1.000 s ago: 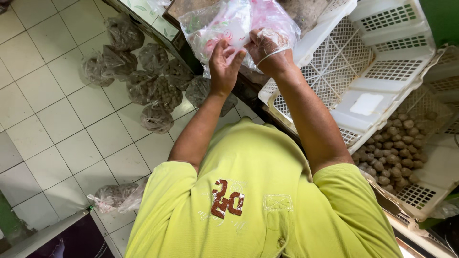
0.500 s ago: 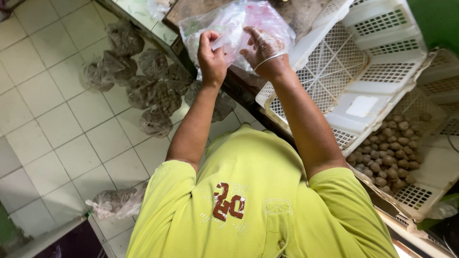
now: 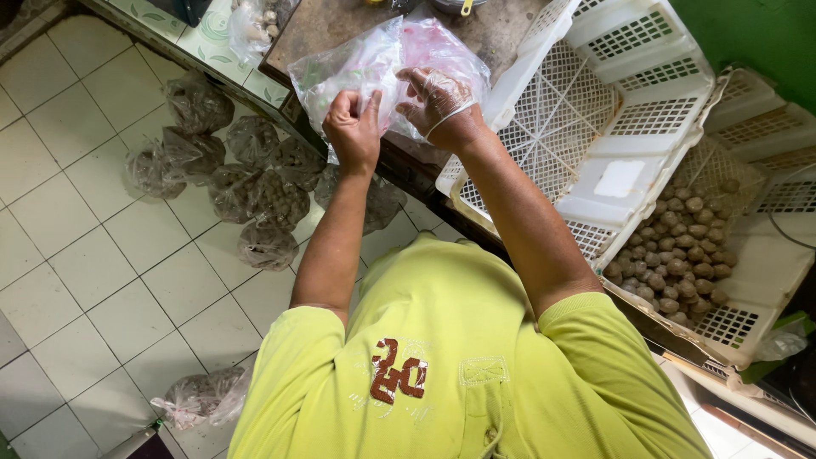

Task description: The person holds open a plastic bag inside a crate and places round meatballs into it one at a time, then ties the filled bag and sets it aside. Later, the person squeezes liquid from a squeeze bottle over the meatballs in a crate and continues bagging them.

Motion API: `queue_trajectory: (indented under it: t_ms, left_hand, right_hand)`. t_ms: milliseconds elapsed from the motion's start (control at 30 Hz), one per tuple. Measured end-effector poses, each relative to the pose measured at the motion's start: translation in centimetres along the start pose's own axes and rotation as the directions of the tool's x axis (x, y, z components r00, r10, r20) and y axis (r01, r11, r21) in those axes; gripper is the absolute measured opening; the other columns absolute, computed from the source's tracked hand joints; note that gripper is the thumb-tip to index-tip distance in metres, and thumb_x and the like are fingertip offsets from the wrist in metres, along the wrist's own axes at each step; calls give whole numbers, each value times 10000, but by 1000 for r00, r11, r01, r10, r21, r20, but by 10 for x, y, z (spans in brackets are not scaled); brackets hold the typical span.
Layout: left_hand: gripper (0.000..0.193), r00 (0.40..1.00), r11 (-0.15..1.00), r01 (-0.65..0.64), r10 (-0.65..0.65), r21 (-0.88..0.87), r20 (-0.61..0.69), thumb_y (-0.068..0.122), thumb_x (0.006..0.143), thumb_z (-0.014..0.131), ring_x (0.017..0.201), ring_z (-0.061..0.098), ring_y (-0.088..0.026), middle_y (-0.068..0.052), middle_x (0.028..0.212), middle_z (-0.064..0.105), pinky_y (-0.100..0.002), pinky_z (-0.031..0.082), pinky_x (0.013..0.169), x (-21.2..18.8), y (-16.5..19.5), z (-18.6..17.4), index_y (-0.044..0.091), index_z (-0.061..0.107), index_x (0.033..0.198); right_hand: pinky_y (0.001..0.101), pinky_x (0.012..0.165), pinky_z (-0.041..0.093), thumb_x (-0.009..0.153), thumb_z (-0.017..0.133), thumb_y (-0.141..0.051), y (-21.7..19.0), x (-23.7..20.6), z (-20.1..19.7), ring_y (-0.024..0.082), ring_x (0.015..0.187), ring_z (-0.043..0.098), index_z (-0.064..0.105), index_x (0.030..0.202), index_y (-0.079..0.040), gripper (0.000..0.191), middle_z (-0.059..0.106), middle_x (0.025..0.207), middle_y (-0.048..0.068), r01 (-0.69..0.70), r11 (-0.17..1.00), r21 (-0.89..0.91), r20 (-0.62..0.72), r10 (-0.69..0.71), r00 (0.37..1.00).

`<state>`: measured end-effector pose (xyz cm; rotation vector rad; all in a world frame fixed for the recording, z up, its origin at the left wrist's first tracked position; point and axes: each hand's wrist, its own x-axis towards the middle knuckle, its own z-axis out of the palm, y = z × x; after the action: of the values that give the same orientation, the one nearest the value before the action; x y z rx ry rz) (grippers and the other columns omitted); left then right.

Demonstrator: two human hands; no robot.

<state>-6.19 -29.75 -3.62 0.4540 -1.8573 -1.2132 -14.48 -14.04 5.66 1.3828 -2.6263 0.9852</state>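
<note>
The clear plastic bag (image 3: pixel 382 64) sits between your two hands, held up over the edge of the brown tabletop (image 3: pixel 340 25). Your left hand (image 3: pixel 353 132) has its grip closed on the bag's near side, fingers curled and thumb pinching the film. Your right hand (image 3: pixel 438 106) wears a thin see-through glove and presses its fingers against the bag from the other side; they are bent around the plastic, so that grip also has hold of the bag. The bag looks crumpled and shows a pinkish tint near your right hand; what is inside cannot be made out.

Just beyond your right grip, a white slotted crate (image 3: pixel 620 102) leans tilted against the tabletop edge. Further out on that side, a second white crate (image 3: pixel 731 323) holds a heap of small brownish balls (image 3: pixel 680 255).

Below and outward from your left grip, a cluster of filled, knotted plastic bags (image 3: pixel 246 178) lies on the white tiled floor (image 3: pixel 68 255), touching one another. One more filled bag (image 3: pixel 200 398) lies well apart from them, nearer your body, beside your yellow-green shirt (image 3: pixel 459 374).
</note>
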Motion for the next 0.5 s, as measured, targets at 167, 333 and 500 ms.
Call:
queue_trajectory:
  t_ms: [167, 333, 500]
  left_hand:
    - [540, 991, 999, 31, -33, 17, 127, 269, 988, 761, 480, 328, -161, 13, 547, 432, -355, 305, 526, -8, -7, 14, 77, 439, 598]
    - [547, 975, 996, -71, 82, -60, 207, 222, 950, 809, 594, 379, -177, -50, 631, 399, -380, 307, 567, -22, 15, 11, -15, 407, 664]
    - [294, 952, 975, -54, 115, -214, 284, 161, 954, 811, 801, 547, -142, -60, 874, 562, -349, 462, 664, -21, 41, -2, -13, 652, 779]
  right_hand:
    - [397, 762, 581, 855, 866, -194, -1, -2, 1, 275, 888, 716, 610, 1357, -128, 568, 719, 1033, 122, 144, 988, 64, 9, -145, 989]
    - [402, 806, 599, 876, 836, -100, 0, -7, -2, 274, 932, 740, 666, 1287, -203, 456, 749, 1032, 91, 144, 989, -24, 58, -143, 988]
    - [426, 793, 586, 806, 781, -19, -1, -12, -7, 325, 972, 718, 659, 1317, -102, 531, 722, 1115, 153, 116, 982, 148, 133, -136, 982]
